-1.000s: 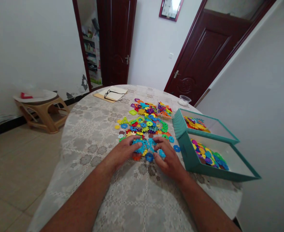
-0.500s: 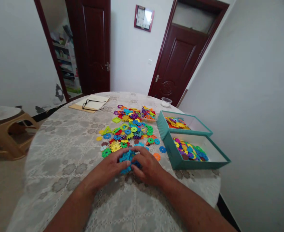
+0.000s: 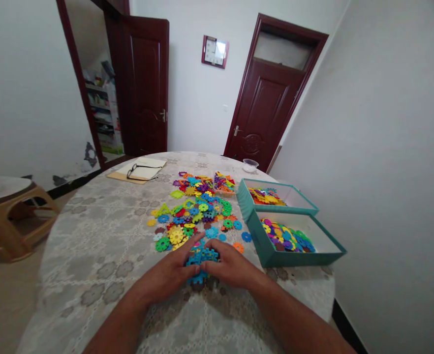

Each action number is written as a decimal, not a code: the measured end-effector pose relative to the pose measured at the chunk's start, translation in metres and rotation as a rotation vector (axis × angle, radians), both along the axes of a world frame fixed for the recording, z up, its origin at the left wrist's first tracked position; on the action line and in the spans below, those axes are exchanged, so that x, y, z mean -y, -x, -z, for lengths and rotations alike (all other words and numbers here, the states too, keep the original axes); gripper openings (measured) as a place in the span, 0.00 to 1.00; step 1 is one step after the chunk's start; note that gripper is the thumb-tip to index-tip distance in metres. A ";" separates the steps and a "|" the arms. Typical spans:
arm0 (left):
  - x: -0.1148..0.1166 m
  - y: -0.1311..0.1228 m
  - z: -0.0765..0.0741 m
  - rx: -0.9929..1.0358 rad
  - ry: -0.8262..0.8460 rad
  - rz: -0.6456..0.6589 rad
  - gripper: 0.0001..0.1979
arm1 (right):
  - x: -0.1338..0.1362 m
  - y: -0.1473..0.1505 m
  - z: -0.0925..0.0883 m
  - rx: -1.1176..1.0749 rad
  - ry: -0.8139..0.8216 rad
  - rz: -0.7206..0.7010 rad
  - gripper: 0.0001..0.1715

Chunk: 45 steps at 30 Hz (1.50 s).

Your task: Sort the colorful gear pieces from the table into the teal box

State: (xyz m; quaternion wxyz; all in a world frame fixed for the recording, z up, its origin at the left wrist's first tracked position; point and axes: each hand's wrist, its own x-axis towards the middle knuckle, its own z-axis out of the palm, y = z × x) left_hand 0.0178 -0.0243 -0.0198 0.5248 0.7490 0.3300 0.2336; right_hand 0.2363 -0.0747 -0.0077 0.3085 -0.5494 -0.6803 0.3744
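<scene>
Between my two hands is a blue assembly of interlocking plastic pieces [image 3: 201, 260], close to the table's near side. My left hand [image 3: 174, 270] closes on its left side, thumb pressed on the front and index finger stretched along the top. My right hand [image 3: 229, 262] grips the right side, its thumb also on the front. The fingers behind the assembly are hidden. Just beyond lies a spread of loose plastic gear and snowflake pieces [image 3: 176, 234] in yellow, green, blue, red and purple. A light-blue gear piece [image 3: 211, 232] lies near my fingertips.
A teal box with two compartments [image 3: 264, 246] holds more pieces on the right. Behind the pile stands a small clear tray of pieces [image 3: 224, 184]. Glasses [image 3: 139, 169] rest on a notebook [image 3: 152, 163] at far left. A clear bowl [image 3: 250, 164] sits at the back.
The view has tilted up slightly. My hands have shifted their hold on the blue assembly, both thumbs now meeting on its front, and more of it shows.
</scene>
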 end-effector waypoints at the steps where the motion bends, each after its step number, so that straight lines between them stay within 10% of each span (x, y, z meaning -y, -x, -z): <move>1: 0.000 0.001 0.001 -0.005 -0.009 0.004 0.42 | 0.002 0.001 -0.002 0.024 -0.023 -0.001 0.13; 13: 0.003 -0.002 0.003 0.272 0.251 0.088 0.41 | 0.017 -0.023 -0.041 0.072 -0.016 -0.077 0.15; 21: -0.008 -0.005 -0.005 0.169 0.131 -0.334 0.27 | -0.049 -0.147 -0.104 0.529 -0.288 0.527 0.25; 28: -0.016 -0.002 0.008 0.001 -0.189 -0.508 0.17 | -0.104 -0.228 -0.098 0.855 -0.456 0.815 0.29; 37: -0.013 -0.005 0.022 -0.137 -0.438 -0.439 0.19 | -0.053 -0.125 -0.087 0.668 -0.677 0.316 0.17; 45: -0.006 -0.009 0.023 -0.285 -0.605 -0.212 0.19 | -0.046 -0.044 0.005 0.613 -0.377 0.093 0.24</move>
